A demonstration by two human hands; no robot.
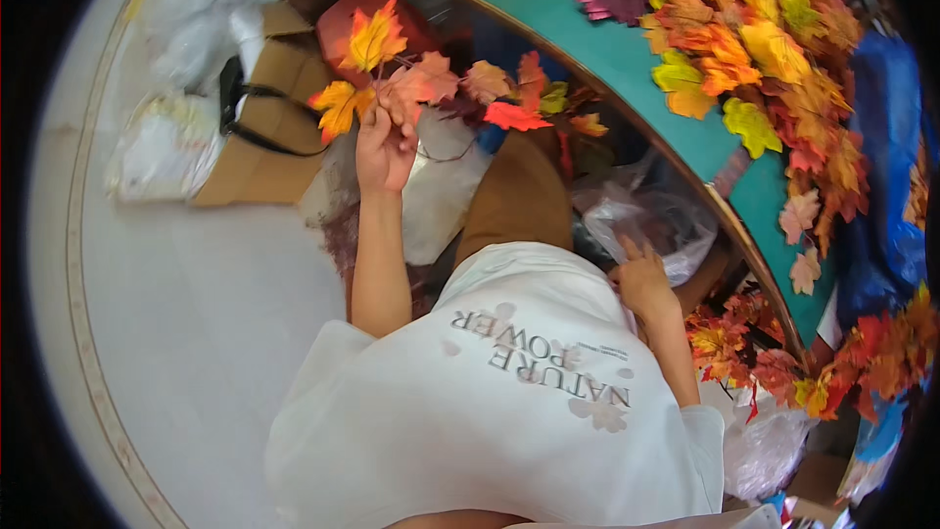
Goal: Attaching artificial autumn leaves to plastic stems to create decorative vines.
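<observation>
My left hand (387, 147) is raised on the left, its fingers pinched on the stem of an artificial maple leaf garland (431, 83). Orange, yellow, red and pink leaves run from that hand to the right, above my brown-clad leg. Beside my right thigh, my right hand (646, 279) is lowered with its fingers loosely apart. Those fingers lie against a clear plastic bag (671, 225), and nothing shows in their grip.
A green-topped table (548, 15) curves across the upper right, bearing a large heap of artificial leaves (754, 49). More leaves (871, 362) hang near its right end. At left stand a cardboard box (279, 152) with a black strap and white plastic bags (166, 147).
</observation>
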